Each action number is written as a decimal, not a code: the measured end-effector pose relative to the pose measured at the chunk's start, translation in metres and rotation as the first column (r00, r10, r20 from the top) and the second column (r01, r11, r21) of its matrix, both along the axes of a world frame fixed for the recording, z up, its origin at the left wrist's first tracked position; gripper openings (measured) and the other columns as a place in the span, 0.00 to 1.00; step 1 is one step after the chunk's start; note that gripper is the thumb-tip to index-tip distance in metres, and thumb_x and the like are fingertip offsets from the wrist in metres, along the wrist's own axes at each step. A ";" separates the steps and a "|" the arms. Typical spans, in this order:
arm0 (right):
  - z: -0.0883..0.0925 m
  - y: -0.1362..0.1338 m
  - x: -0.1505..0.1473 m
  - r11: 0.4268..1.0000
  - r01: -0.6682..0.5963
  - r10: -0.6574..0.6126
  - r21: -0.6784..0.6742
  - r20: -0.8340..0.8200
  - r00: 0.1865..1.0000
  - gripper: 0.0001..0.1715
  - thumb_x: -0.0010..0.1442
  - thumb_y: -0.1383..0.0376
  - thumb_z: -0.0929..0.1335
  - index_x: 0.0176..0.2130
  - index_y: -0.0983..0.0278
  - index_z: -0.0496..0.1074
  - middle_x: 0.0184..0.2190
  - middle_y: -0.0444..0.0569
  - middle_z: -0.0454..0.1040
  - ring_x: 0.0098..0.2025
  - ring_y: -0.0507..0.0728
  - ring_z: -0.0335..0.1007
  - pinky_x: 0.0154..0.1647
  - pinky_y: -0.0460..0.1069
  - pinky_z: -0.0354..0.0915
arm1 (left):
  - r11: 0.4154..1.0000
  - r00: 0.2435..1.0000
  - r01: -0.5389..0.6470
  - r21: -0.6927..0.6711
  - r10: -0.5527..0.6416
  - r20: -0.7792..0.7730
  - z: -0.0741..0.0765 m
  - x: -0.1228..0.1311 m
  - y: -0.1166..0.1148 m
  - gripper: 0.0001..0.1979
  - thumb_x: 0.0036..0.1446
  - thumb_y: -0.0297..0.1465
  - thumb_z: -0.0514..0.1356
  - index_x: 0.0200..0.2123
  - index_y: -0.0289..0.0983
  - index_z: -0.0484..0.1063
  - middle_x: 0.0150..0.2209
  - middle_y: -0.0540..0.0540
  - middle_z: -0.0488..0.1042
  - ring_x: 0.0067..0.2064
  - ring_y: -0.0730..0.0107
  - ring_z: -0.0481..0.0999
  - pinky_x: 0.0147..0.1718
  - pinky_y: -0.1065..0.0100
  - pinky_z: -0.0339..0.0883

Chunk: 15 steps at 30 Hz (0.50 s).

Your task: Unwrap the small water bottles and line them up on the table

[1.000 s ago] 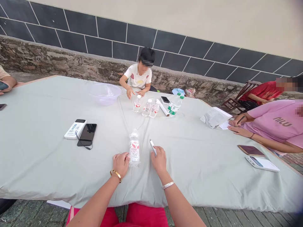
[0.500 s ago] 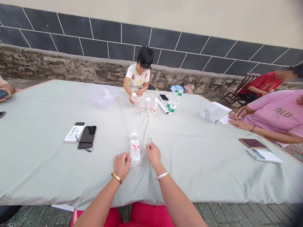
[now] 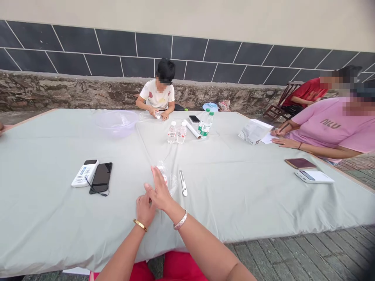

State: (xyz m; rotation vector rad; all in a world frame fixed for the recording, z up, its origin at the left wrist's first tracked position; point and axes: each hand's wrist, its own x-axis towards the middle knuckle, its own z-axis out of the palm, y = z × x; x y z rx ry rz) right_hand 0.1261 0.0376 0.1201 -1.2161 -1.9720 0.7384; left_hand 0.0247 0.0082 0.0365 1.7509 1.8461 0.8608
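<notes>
Two hands near the desk (image 3: 234, 207): right hand (image 3: 158, 190) raised, fingers spread, pinching nothing | left hand (image 3: 145, 210) half-curled, grip unclear | plastic-wrapped bottle (image 3: 163, 172) just beyond them | risk: utility knife (image 3: 183, 183) lies just right, a careless reach could catch it

Pale green tablecloth (image 3: 246, 199) (creased) under a clear plastic basin (image 3: 116, 123), water bottles (image 3: 172, 133), a black smartphone (image 3: 101, 177)

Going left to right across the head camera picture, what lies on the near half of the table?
White labelled device, black smartphone, white utility knife, white flat device.
</notes>
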 end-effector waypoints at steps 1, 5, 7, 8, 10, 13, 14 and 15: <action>-0.010 0.004 0.002 0.998 0.024 -0.022 -0.060 0.034 0.999 0.39 0.64 0.47 0.55 0.66 0.61 0.41 0.67 0.54 0.42 0.68 0.62 0.34 0.65 0.63 0.43 | 1.000 1.000 -0.006 0.018 0.005 0.018 -0.001 -0.001 0.000 0.16 0.57 0.39 0.50 0.40 0.38 0.71 0.29 0.47 0.75 0.37 0.62 0.75 0.47 0.56 0.61; -0.058 0.009 0.034 0.966 0.143 -0.117 -0.213 0.132 0.984 0.41 0.64 0.45 0.50 0.67 0.64 0.40 0.67 0.56 0.42 0.68 0.61 0.33 0.66 0.63 0.40 | 0.996 0.996 -0.048 0.071 0.042 0.079 -0.002 -0.002 -0.001 0.19 0.56 0.43 0.51 0.43 0.37 0.70 0.29 0.48 0.75 0.34 0.64 0.75 0.49 0.54 0.61; -0.074 0.004 0.047 0.971 0.153 -0.126 -0.181 0.153 0.980 0.40 0.65 0.46 0.50 0.67 0.65 0.41 0.67 0.56 0.44 0.68 0.60 0.36 0.66 0.60 0.41 | 0.993 0.989 -0.102 0.064 0.094 0.114 0.003 0.000 0.002 0.20 0.55 0.43 0.51 0.44 0.37 0.70 0.31 0.47 0.76 0.34 0.64 0.75 0.47 0.55 0.64; -0.078 0.001 0.050 0.976 0.153 -0.127 -0.155 0.162 0.979 0.39 0.65 0.47 0.50 0.67 0.65 0.41 0.67 0.55 0.45 0.68 0.59 0.37 0.66 0.60 0.42 | 0.989 0.984 -0.131 0.074 0.121 0.134 0.007 0.004 0.005 0.20 0.55 0.42 0.51 0.46 0.37 0.69 0.34 0.45 0.76 0.37 0.63 0.75 0.47 0.56 0.65; -0.082 -0.003 0.051 0.982 0.149 -0.127 -0.117 0.178 0.976 0.37 0.66 0.49 0.50 0.67 0.64 0.42 0.66 0.54 0.47 0.68 0.59 0.40 0.66 0.60 0.42 | 0.983 0.981 -0.126 0.133 0.104 0.163 0.019 0.015 0.013 0.20 0.57 0.39 0.49 0.48 0.37 0.68 0.44 0.42 0.75 0.45 0.62 0.74 0.49 0.57 0.65; -0.081 -0.004 0.049 0.989 0.118 -0.100 -0.093 0.184 0.978 0.33 0.67 0.53 0.50 0.66 0.63 0.45 0.65 0.53 0.50 0.67 0.59 0.44 0.66 0.61 0.42 | 0.983 0.984 0.076 0.166 -0.101 0.148 0.040 0.038 0.027 0.21 0.62 0.37 0.43 0.49 0.39 0.70 0.52 0.43 0.72 0.57 0.63 0.65 0.58 0.55 0.56; -0.081 -0.003 0.048 0.991 0.109 -0.094 -0.076 0.176 0.980 0.32 0.67 0.54 0.50 0.66 0.62 0.46 0.65 0.52 0.52 0.66 0.58 0.45 0.66 0.60 0.43 | 0.982 0.979 0.142 0.126 -0.158 0.132 0.046 0.044 0.030 0.22 0.63 0.38 0.41 0.50 0.40 0.70 0.53 0.44 0.71 0.60 0.62 0.62 0.60 0.51 0.50; -0.081 -0.002 0.049 0.993 0.102 -0.091 -0.060 0.166 0.982 0.31 0.67 0.54 0.51 0.65 0.61 0.48 0.64 0.51 0.53 0.66 0.58 0.47 0.65 0.60 0.44 | 0.979 0.974 0.189 0.074 -0.197 0.111 0.049 0.047 0.032 0.23 0.64 0.39 0.40 0.51 0.42 0.70 0.54 0.45 0.71 0.61 0.61 0.60 0.61 0.46 0.44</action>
